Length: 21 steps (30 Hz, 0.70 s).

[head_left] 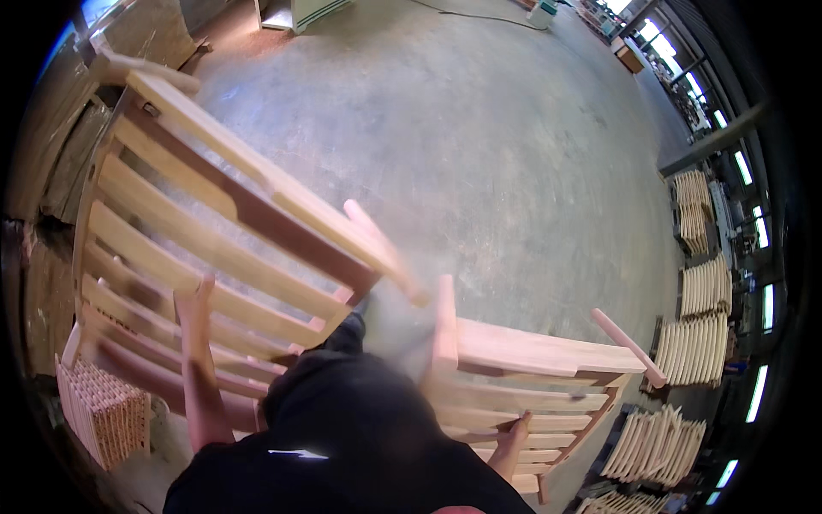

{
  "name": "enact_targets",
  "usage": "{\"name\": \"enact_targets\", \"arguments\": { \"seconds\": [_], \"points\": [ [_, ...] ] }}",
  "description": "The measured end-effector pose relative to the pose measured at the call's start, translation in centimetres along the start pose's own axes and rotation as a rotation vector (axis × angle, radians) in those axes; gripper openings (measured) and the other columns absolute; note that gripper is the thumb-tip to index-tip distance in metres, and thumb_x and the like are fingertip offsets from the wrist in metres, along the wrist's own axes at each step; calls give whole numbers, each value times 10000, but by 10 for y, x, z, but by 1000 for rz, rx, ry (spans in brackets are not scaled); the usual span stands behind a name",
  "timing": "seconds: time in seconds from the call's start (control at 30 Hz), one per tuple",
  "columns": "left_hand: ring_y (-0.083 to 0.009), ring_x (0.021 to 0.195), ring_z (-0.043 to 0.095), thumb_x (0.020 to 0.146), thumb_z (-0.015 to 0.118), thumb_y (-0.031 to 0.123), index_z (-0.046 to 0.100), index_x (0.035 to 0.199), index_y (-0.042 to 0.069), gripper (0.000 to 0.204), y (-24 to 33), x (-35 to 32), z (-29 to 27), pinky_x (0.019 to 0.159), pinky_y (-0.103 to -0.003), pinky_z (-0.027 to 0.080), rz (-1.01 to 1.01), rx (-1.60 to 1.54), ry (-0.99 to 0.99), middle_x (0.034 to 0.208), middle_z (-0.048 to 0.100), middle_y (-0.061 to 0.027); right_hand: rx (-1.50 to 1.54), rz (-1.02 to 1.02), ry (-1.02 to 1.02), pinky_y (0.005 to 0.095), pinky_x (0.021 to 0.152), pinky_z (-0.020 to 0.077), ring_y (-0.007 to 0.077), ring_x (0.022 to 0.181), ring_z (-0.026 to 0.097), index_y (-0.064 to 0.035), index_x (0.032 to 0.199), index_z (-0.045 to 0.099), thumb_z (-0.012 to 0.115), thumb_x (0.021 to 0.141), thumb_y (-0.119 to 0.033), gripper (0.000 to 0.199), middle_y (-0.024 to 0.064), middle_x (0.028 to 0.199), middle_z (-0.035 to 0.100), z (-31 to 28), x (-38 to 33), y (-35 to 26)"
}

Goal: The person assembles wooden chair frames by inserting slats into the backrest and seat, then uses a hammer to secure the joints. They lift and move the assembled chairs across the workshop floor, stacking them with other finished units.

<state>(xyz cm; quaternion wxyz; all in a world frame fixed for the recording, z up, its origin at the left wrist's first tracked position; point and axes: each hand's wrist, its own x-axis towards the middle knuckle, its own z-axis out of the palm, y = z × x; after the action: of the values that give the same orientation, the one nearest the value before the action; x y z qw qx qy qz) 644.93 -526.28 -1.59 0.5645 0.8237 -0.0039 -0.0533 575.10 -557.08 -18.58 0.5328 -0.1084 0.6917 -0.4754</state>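
Observation:
On my left, a large slatted wooden frame (227, 210) is held tilted, with short round legs or posts at its corners. My left hand (197, 300) is closed around one of its slats. A second slatted wooden frame (535, 347) of similar pale wood is at my lower right, also with posts at its far corners. My right hand (514, 433) grips a slat near its middle; some of those fingers are hidden by the slat. The two frames stand apart, one on each side of my body.
Grey concrete floor (479, 154) stretches ahead. Stacks of curved wooden parts (692, 353) line the right side. A stack of small wooden pieces (98, 411) stands at the lower left, and wrapped bundles (64, 163) lie along the left. A hose (484, 15) crosses the far floor.

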Motion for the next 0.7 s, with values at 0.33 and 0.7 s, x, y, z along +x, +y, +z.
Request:
{"name": "enact_targets", "arguments": {
  "seconds": [0.33, 0.7],
  "points": [
    [-129, 790, 562, 876, 737, 132, 638, 1118, -63, 326, 72, 193, 240, 666, -275, 460, -74, -250, -102, 956, 632, -51, -131, -88, 203, 494, 482, 476, 251, 423, 484, -95, 621, 512, 543, 940, -617, 612, 66, 452, 459, 292, 136, -93],
    [-56, 477, 361, 867, 740, 121, 504, 640, 129, 327, 206, 426, 554, 429, -266, 256, -66, -211, -187, 575, 448, 55, 86, 17, 116, 444, 453, 498, 213, 410, 483, -159, 760, 571, 500, 939, -657, 534, 22, 435, 436, 641, 307, -166]
  ]
}}
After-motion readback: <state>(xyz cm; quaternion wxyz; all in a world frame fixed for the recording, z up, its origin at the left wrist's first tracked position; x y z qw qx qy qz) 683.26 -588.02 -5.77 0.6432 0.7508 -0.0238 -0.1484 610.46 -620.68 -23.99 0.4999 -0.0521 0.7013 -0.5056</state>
